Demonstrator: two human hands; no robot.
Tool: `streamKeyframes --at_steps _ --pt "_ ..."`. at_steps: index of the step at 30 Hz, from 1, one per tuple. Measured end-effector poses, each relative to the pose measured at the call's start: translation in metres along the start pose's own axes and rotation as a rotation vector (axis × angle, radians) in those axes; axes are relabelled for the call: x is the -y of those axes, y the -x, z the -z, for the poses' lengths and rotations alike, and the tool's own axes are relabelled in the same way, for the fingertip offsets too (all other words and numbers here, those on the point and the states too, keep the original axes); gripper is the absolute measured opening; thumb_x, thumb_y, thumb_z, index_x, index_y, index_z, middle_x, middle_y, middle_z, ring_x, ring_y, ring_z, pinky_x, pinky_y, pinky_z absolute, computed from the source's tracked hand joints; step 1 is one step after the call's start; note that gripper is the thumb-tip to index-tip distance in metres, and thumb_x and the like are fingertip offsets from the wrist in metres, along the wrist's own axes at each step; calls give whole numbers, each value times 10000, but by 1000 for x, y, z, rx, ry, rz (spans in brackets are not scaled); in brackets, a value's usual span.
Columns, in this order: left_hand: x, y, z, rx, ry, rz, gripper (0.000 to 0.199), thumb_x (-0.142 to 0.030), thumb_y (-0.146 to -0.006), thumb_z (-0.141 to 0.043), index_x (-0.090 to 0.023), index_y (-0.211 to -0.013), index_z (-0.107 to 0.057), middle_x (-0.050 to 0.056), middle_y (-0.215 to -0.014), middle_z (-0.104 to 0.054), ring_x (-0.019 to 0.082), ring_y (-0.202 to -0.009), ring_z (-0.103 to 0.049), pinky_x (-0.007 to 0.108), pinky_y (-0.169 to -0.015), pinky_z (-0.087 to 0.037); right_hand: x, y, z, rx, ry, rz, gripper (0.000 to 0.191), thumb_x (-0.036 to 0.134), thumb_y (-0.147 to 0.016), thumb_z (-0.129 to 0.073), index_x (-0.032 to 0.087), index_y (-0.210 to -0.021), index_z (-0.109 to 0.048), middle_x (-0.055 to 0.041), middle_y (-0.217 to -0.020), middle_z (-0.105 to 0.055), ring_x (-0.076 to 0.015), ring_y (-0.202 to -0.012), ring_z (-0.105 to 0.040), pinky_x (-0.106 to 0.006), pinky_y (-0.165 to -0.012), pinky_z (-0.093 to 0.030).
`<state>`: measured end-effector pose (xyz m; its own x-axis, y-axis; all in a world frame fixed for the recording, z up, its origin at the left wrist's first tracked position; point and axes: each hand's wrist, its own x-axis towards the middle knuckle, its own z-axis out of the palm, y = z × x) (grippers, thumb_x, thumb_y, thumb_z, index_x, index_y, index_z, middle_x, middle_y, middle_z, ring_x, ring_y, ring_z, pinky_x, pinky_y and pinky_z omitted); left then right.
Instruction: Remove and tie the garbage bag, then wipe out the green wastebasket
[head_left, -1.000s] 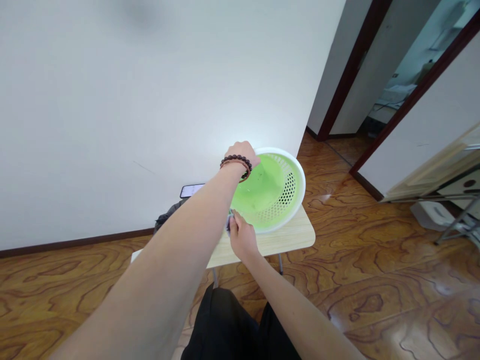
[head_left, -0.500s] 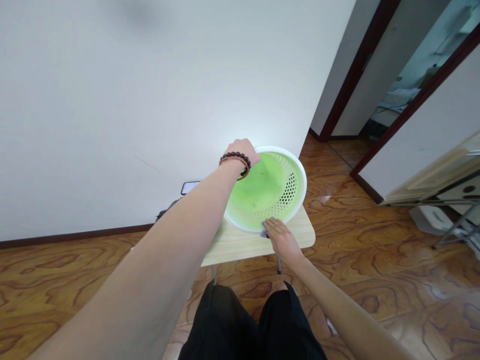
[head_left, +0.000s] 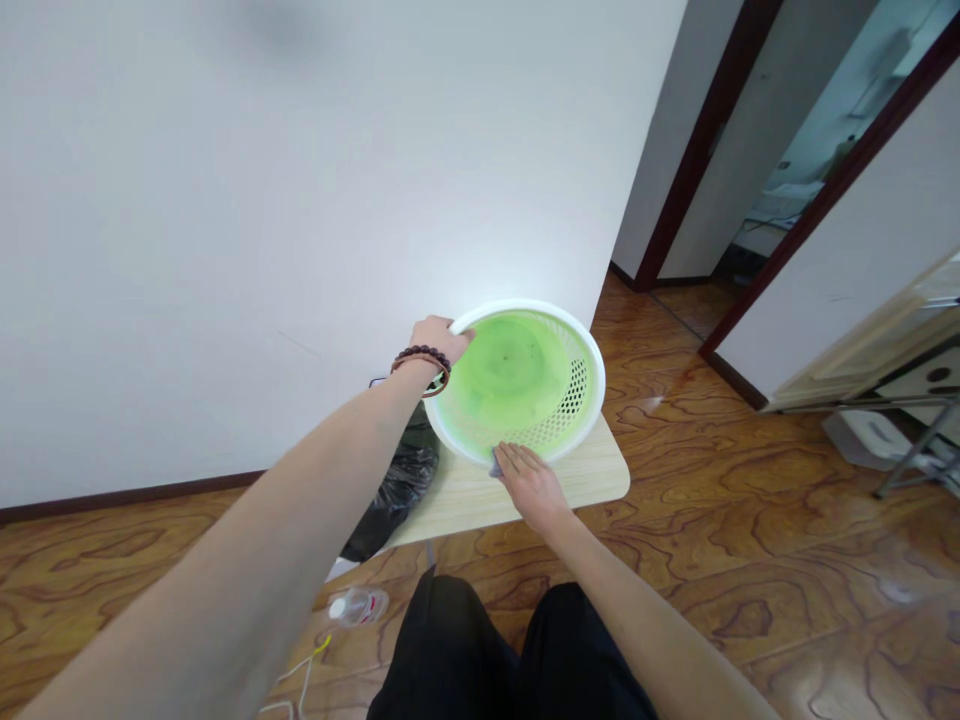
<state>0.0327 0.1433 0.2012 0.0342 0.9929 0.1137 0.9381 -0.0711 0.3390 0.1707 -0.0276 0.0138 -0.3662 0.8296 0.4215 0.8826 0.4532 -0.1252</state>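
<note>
A green and white plastic basket [head_left: 598, 372] with a perforated side tilts over a small light wood table [head_left: 592, 470]. My left hand [head_left: 441, 338], with a beaded bracelet on the wrist, is closed on the basket's white rim at its upper left. At the near edge, my right hand [head_left: 534, 484] presses a grey cloth [head_left: 496, 464] against the rim. Only a small bit of the cloth shows beside the fingertips; the rest is under the hand.
A black plastic bag [head_left: 401, 475] lies on the table's left part, half behind my left forearm. On the wood floor are a clear plastic bottle [head_left: 358, 606] and a white cable [head_left: 304, 680]. A white wall [head_left: 337, 200] rises behind; a doorway is at the right.
My left hand has moved left and slightly down, from the far rim to the left rim. The right hand has slid left with the cloth along the near rim. The basket has shifted slightly left.
</note>
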Motion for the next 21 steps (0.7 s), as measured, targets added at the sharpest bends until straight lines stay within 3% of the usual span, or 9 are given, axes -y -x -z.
streamKeyframes --at_steps 3,8,13,18,21 --pt "8 3 -5 -18 2 23 530 -602 -735 -479 -177 -958 -704 105 -865 -699 254 -851 -639 327 -744 -496 -11 5 8 42 117 54 398 92 -894 -435 55 -1285 -494 -170 -1291 -545 -229 -1200 -498 -371 -1032 -389" --pt "-1 2 -5 -103 -14 -62 652 -618 -749 -446 -150 -1178 -594 136 -1054 -662 272 -1047 -578 357 -899 -442 -13 2 17 53 161 55 391 84 -899 -404 48 -1279 -491 -165 -1273 -558 -235 -1173 -512 -364 -1007 -403" --pt "-11 1 10 -105 -98 -83 550 -508 -737 -502 -250 -1220 -557 104 -1081 -645 283 -1016 -587 393 -857 -459 -11 1 22 29 114 64 383 81 -895 -404 57 -1265 -499 -156 -1242 -580 -220 -1157 -521 -353 -1001 -405" --pt "-26 -10 25 -19 -182 -136 580 -362 -679 -576 -304 -1255 -538 84 -1125 -640 285 -972 -606 394 -810 -477 -5 4 30 54 76 99 375 62 -876 -424 80 -1237 -522 -154 -1208 -602 -212 -1145 -533 -357 -992 -411" --pt "-33 -17 26 28 -157 -264 555 -381 -702 -559 -287 -1248 -556 68 -1095 -662 250 -952 -615 337 -811 -471 -5 6 34 67 51 113 392 59 -869 -431 75 -1252 -512 -159 -1215 -598 -212 -1156 -527 -356 -994 -413"
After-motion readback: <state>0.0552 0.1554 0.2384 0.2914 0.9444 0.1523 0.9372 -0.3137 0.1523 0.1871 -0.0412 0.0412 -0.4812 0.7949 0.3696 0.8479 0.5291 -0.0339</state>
